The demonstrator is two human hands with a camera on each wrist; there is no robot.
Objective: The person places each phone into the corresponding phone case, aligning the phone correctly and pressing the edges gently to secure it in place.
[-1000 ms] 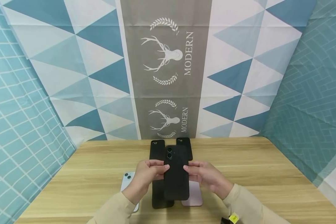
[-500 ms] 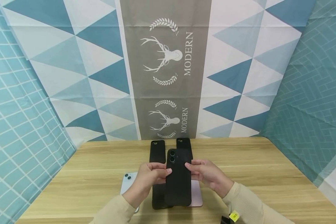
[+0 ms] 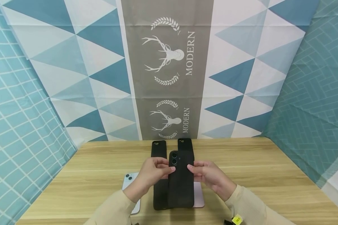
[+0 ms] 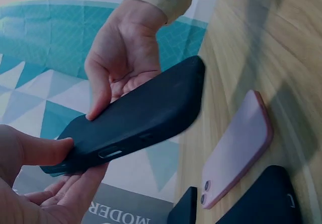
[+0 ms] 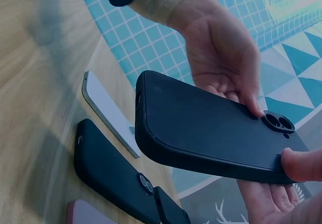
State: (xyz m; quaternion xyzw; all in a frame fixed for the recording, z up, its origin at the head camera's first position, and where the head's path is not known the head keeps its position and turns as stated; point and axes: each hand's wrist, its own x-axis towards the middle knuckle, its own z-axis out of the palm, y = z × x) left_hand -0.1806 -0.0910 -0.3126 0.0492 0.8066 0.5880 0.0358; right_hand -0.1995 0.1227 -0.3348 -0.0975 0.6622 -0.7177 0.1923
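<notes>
Between both hands, a phone in a black case (image 3: 181,187) is held up over the table, its back with two camera lenses facing the head camera. My left hand (image 3: 148,175) pinches its left edge near the lenses, thumb on the back and fingers behind. On the opposite edge my right hand (image 3: 212,178) pinches it the same way. The wrist views show its far end tilted out, with a slot along one side. Beneath it lie a black-cased phone (image 5: 110,171) and a pink phone (image 4: 235,153), partly hidden in the head view.
A pale blue phone (image 3: 128,184) lies left of centre, partly behind my left wrist. Two black phone-shaped cases (image 3: 159,149) lie farther back on the wooden table (image 3: 101,156), near the patterned cloth backdrop (image 3: 169,78). A yellow tag (image 3: 237,219) sits by the right sleeve.
The held phone has shifted slightly right and lower in the head view. Both hands keep their pinch on its edges. The things on the table have not moved.
</notes>
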